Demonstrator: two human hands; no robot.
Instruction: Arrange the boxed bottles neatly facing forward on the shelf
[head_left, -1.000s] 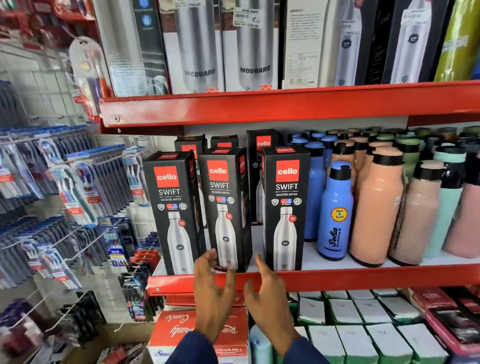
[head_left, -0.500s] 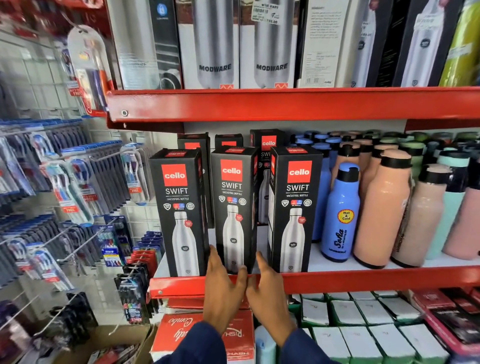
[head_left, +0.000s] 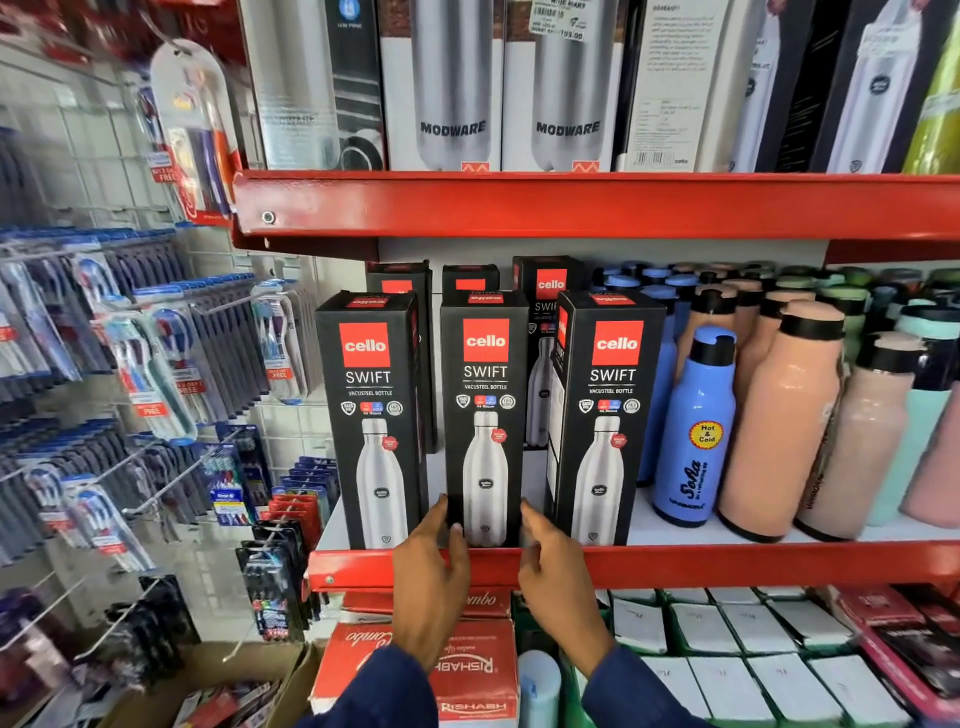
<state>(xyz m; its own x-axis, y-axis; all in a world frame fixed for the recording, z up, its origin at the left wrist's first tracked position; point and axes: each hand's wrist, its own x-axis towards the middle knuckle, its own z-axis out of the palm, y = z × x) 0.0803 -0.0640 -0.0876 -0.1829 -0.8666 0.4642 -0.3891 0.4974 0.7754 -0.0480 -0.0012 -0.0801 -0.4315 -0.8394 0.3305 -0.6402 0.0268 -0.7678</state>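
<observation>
Three black Cello Swift bottle boxes stand in a front row on the red shelf (head_left: 727, 564), all facing forward. My left hand (head_left: 428, 569) and my right hand (head_left: 553, 569) clasp the base of the middle box (head_left: 484, 415), fingers on its left and right sides. The left box (head_left: 371, 421) and right box (head_left: 605, 421) stand close beside it. The right box is turned slightly, showing its left side. Behind them stand more black boxes (head_left: 548, 291), partly hidden.
Loose blue (head_left: 696, 431), peach (head_left: 784, 421) and mint bottles crowd the shelf to the right. An upper red shelf (head_left: 571, 205) carries Modware boxes. Toothbrush packs (head_left: 145, 374) hang on a grid at left. Red cartons (head_left: 467, 670) and white-topped boxes sit below.
Both hands rose from below the shelf edge and closed on the base of the middle box. The view moved nearer to the shelf.
</observation>
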